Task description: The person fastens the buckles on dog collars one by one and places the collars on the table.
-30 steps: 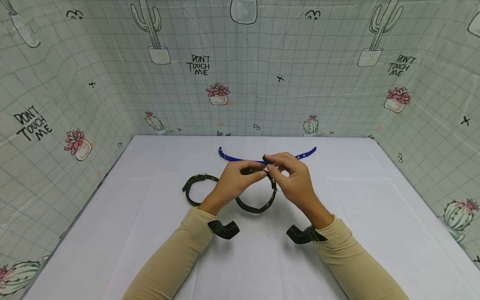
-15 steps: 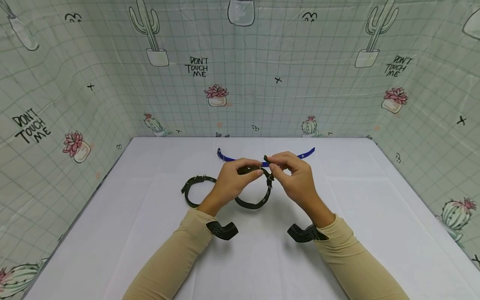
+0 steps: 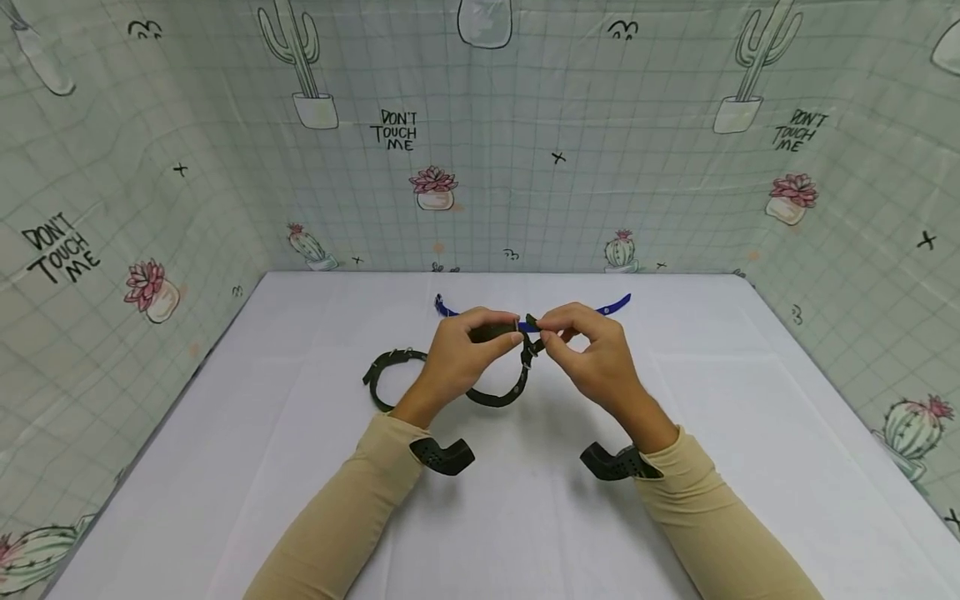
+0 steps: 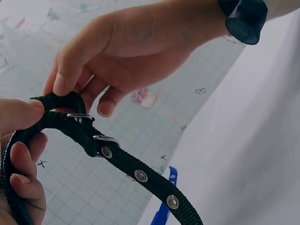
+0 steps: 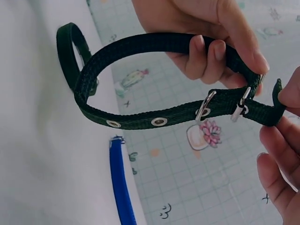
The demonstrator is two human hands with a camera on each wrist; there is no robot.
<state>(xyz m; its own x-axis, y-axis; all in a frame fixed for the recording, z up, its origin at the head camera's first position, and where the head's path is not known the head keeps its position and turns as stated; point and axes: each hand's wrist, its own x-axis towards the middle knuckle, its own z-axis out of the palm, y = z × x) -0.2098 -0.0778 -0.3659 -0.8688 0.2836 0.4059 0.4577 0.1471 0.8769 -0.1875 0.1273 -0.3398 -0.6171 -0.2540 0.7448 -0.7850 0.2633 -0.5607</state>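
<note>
A dark green dog collar point(image 5: 140, 123), closed in a loop, hangs between my two hands above the table. It has metal eyelets, a D-ring point(image 4: 107, 139) and a buckle point(image 4: 79, 116). My left hand point(image 3: 461, 350) grips the band close to the buckle, thumb on top and fingers curled behind. With thumb and fingertips, my right hand point(image 3: 592, 346) pinches the strap's free end, which bends up past the buckle in the right wrist view. Part of the loop is hidden behind my left hand in the head view.
A second dark green collar point(image 3: 397, 357), also looped, lies on the white table point(image 3: 517, 533) to the left, partly behind my left hand. Stretched out at the back is a blue collar point(image 3: 617, 305), its middle overlapped by my hands. A patterned cloth wall point(image 3: 495, 200) rises behind.
My left hand has shifted slightly left with the collar loop, which now hangs further left. My right hand stays almost in place on the strap end, so the gap between the hands has widened.
</note>
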